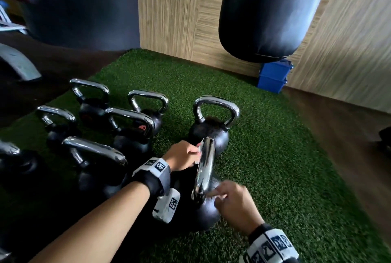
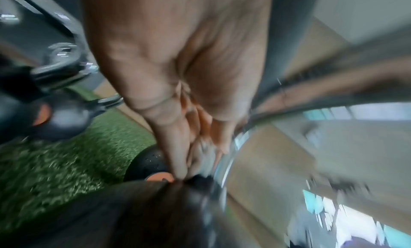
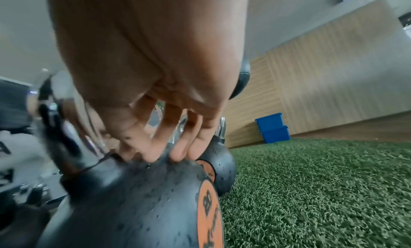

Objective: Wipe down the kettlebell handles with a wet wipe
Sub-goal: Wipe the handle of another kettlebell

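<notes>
Green turf mat (image 1: 264, 157) on the floor, wood-panel wall (image 1: 169, 9) behind, black punching bag (image 1: 264, 13) hanging above the far corner, blue bins (image 1: 273, 78) under it. Cluster of kettlebells (image 1: 95, 157) with chrome handles standing at the left of the mat; one more kettlebell (image 1: 211, 129) upright just beyond the hands.

Nearest kettlebell (image 1: 206, 212) stands upright on the turf in front of the person. Its chrome handle (image 1: 205, 167) is seen edge-on from the head view, long axis running away from the person.

Right wrist view alone shows water droplets on the black body and an orange label (image 3: 208, 207) on its side. Left wrist view is heavily blurred.

Left hand (image 1: 183, 158) reaches in from the left, fingers curled against the far end of the handle. Right hand (image 1: 234, 203) low at the near handle base, fingertips (image 3: 177, 155) pointing down onto the body. Something pale shows at its fingers in the head view; whether it pinches a wipe, cannot tell.
</notes>
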Motion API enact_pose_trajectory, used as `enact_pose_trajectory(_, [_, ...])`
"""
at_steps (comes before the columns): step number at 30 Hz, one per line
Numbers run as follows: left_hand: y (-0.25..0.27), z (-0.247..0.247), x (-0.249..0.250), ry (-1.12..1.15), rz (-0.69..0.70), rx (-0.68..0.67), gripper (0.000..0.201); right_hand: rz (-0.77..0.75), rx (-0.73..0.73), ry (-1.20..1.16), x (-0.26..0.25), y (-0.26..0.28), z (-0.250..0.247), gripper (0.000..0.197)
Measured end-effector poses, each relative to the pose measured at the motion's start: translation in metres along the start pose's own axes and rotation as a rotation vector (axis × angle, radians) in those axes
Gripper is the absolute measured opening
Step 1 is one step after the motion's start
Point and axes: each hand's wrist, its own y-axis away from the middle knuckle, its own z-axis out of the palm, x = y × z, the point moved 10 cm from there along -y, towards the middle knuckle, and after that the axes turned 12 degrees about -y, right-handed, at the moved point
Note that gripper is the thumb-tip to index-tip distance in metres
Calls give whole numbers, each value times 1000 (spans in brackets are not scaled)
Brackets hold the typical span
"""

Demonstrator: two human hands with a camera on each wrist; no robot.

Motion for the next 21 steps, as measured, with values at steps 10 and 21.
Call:
enact_pose_trajectory(10, [5, -11, 8, 17, -9, 142, 44, 371, -124, -318, 32, -31, 45, 85])
enact_pose_trajectory(21, [1, -41, 25, 177, 102, 233, 16, 361, -76, -353, 37, -29, 44, 80])
